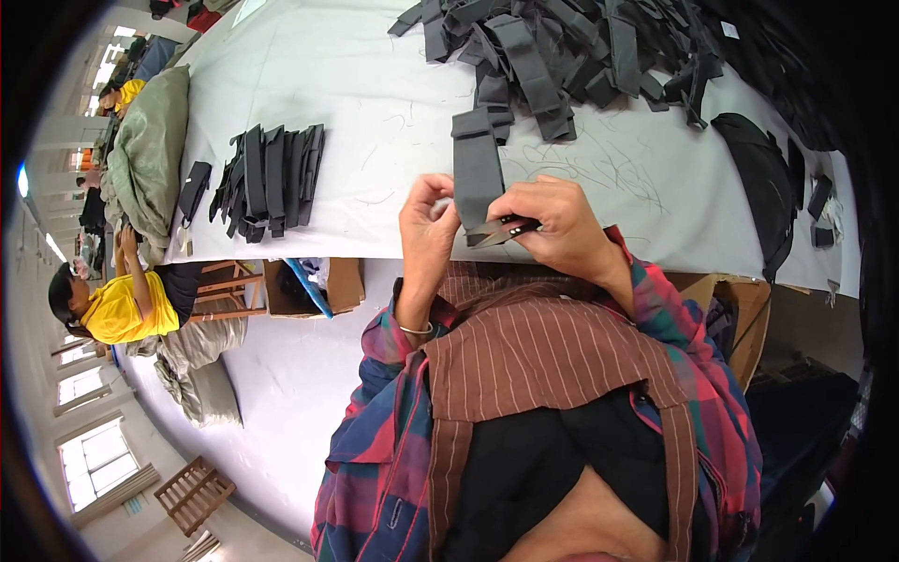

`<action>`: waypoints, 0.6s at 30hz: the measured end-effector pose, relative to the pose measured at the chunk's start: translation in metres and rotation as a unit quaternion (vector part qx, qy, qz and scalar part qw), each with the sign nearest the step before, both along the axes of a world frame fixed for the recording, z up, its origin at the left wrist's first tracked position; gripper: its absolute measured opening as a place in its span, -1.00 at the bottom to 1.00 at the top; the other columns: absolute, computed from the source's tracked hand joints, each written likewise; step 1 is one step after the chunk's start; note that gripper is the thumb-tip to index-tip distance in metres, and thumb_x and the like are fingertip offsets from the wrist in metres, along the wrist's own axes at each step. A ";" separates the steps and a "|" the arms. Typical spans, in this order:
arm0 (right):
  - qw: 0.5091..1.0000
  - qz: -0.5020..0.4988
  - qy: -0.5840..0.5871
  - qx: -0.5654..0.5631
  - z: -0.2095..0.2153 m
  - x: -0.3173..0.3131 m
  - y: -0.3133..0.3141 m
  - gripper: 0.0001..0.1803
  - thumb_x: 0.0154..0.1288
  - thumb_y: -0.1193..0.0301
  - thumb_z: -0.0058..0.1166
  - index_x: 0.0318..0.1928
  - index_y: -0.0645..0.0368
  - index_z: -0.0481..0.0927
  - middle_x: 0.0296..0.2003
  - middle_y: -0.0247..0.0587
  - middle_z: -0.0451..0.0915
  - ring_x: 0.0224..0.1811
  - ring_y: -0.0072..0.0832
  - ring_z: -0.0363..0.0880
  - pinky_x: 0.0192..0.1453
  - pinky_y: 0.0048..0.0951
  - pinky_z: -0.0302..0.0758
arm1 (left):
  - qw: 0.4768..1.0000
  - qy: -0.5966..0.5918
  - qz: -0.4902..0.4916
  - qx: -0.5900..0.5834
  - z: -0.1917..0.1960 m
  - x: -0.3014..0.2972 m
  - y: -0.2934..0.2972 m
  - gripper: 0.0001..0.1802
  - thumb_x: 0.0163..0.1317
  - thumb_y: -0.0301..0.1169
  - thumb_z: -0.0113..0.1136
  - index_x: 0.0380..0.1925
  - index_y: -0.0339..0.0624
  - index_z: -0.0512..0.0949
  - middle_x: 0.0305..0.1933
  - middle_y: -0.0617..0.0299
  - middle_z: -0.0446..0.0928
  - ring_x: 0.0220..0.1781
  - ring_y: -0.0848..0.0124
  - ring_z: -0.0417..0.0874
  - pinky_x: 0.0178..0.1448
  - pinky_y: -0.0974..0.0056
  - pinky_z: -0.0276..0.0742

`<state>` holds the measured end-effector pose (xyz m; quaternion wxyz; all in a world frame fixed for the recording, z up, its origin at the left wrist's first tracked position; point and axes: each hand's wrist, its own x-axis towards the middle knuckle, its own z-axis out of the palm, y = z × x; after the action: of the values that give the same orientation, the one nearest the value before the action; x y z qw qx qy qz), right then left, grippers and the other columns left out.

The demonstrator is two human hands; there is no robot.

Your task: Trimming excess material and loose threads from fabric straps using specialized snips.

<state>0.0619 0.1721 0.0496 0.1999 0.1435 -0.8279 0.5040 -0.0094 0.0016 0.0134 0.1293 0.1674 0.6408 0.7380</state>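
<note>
The right hand (559, 223) is closed around the snips (496, 231). Their blades are at the near end of a dark strip (478, 169), which is over the table's (370, 94) near edge, between the two hands. The left hand (429, 225) is curled at the strip's left side; I cannot tell if it pinches it. Threads (613, 173) lie to the right. A big messy pile (581, 61) sits farther back, and a neat row (272, 178) of strips lies left.
</note>
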 end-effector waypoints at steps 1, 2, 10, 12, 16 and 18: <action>0.997 -0.027 0.037 0.070 -0.002 0.000 -0.001 -0.72 -0.20 0.67 0.13 -0.38 0.10 0.58 -0.54 -0.35 0.55 -0.53 -0.38 0.48 -0.40 -0.46 0.29 | 0.994 -0.098 -0.043 0.035 -0.002 0.000 -0.001 -0.83 0.21 -0.59 0.13 -0.19 -0.24 0.44 -0.27 0.29 0.55 -0.21 0.57 0.53 -0.11 0.48 0.42; 0.995 -0.036 0.055 0.070 -0.006 0.000 -0.001 -0.69 -0.25 0.66 0.12 -0.38 0.06 0.58 -0.56 -0.42 0.53 -0.54 -0.41 0.47 -0.43 -0.44 0.24 | 0.992 -0.106 -0.048 0.041 -0.005 0.006 0.001 -0.87 0.34 -0.46 0.03 -0.18 -0.27 0.48 -0.27 0.30 0.55 -0.26 0.58 0.53 -0.16 0.52 0.42; 0.989 -0.042 0.046 0.131 -0.015 0.009 0.001 -0.68 -0.23 0.62 0.16 -0.34 0.04 0.60 -0.56 -0.44 0.53 -0.53 -0.45 0.49 -0.40 -0.44 0.26 | 0.949 -0.268 -0.052 0.158 0.006 0.013 0.009 -0.82 0.36 -0.42 -0.06 -0.16 -0.29 0.45 -0.17 0.21 0.53 -0.19 0.53 0.55 -0.11 0.47 0.47; 0.991 -0.026 0.021 0.130 -0.012 0.013 0.004 -0.69 -0.18 0.59 0.20 -0.31 0.03 0.62 -0.53 -0.43 0.56 -0.52 -0.46 0.50 -0.36 -0.45 0.29 | 0.963 -0.227 -0.071 0.125 0.004 0.012 0.005 -0.87 0.27 -0.53 0.04 -0.19 -0.28 0.43 -0.16 0.17 0.53 -0.18 0.52 0.54 -0.09 0.45 0.48; 0.994 -0.092 -0.065 0.003 -0.004 0.017 0.014 -0.74 0.04 0.42 0.26 -0.18 0.06 0.64 -0.37 -0.37 0.64 -0.42 -0.47 0.53 -0.22 -0.50 0.36 | 0.964 -0.216 -0.036 0.149 0.009 0.012 0.006 -0.83 0.20 -0.62 0.07 -0.19 -0.29 0.41 -0.16 0.15 0.53 -0.19 0.52 0.55 -0.09 0.44 0.49; 0.983 -0.153 -0.101 -0.024 -0.009 0.017 0.018 -0.75 0.10 0.36 0.25 -0.17 0.10 0.64 -0.34 -0.36 0.64 -0.36 -0.47 0.53 -0.16 -0.49 0.35 | 0.961 -0.218 -0.049 0.161 0.010 0.010 0.004 -0.84 0.21 -0.62 0.05 -0.19 -0.29 0.41 -0.16 0.15 0.53 -0.19 0.52 0.55 -0.09 0.43 0.50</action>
<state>0.0790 0.1902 0.0410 0.1936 -0.0411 -0.8437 0.4989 0.0011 0.0052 0.0234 0.2735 0.0523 0.4607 0.8427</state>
